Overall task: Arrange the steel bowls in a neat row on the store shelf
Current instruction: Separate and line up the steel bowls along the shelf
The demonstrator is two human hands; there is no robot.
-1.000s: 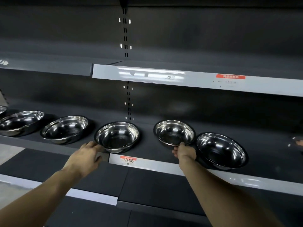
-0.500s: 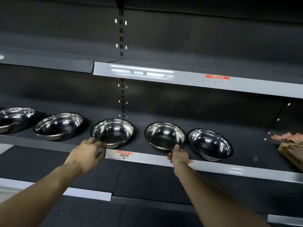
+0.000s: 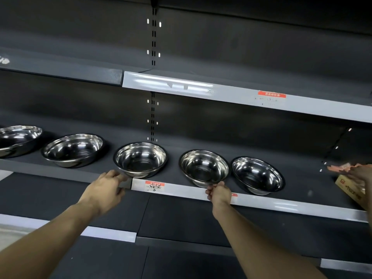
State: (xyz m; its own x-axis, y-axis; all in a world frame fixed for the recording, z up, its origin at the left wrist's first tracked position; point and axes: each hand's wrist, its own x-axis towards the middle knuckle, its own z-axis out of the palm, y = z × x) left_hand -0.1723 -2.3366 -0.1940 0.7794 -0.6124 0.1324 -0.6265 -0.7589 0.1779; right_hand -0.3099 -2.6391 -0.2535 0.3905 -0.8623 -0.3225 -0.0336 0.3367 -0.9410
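Several shiny steel bowls stand in a row on the dark middle shelf (image 3: 181,190). My left hand (image 3: 104,190) touches the near rim of the centre bowl (image 3: 141,160) with its fingertips. My right hand (image 3: 218,193) pinches the front rim of the bowl to its right (image 3: 204,168). One more bowl (image 3: 257,175) sits close beside that one, nearly touching it. Two others (image 3: 73,150) (image 3: 17,137) lie further left, the last cut off by the frame edge.
An upper shelf (image 3: 221,95) with a red price label overhangs the bowls. A lower dark shelf (image 3: 181,218) runs under my arms. At the far right, another person's hand (image 3: 360,172) is over a cardboard box (image 3: 350,188).
The view has shifted right and down. My right hand drew its bowl toward the shelf's front edge and slightly away from the right-hand bowl. The box and another hand came into view.
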